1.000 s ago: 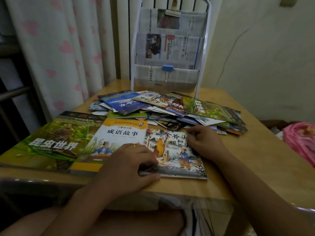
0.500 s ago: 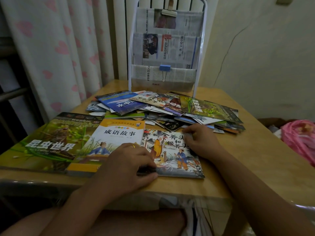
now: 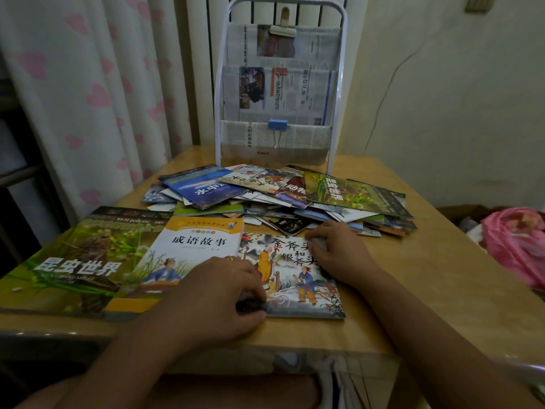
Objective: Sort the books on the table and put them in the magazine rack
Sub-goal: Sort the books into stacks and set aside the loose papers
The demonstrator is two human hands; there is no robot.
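Books lie across the desk (image 3: pixel 427 261); the left hand (image 3: pixel 218 299) grips the near left corner of a painted-cover book (image 3: pixel 298 278), fingers curled over it; the right hand (image 3: pixel 339 252) presses its far right corner, fingers bent; beside it lie an orange-topped book (image 3: pixel 191 249) and a green insect book (image 3: pixel 79 261); beyond, a loose pile (image 3: pixel 283 199), then the magazine rack (image 3: pixel 280 84).

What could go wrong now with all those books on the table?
1. The messy pile is loosely heaped and reaches close to the table's right edge; pulling one book out could slide others off.
2. Both hands rest on the painted book, which lies near the front edge; a push toward the person might tip it off.
3. The rack already holds newspapers, so books may fit tightly.
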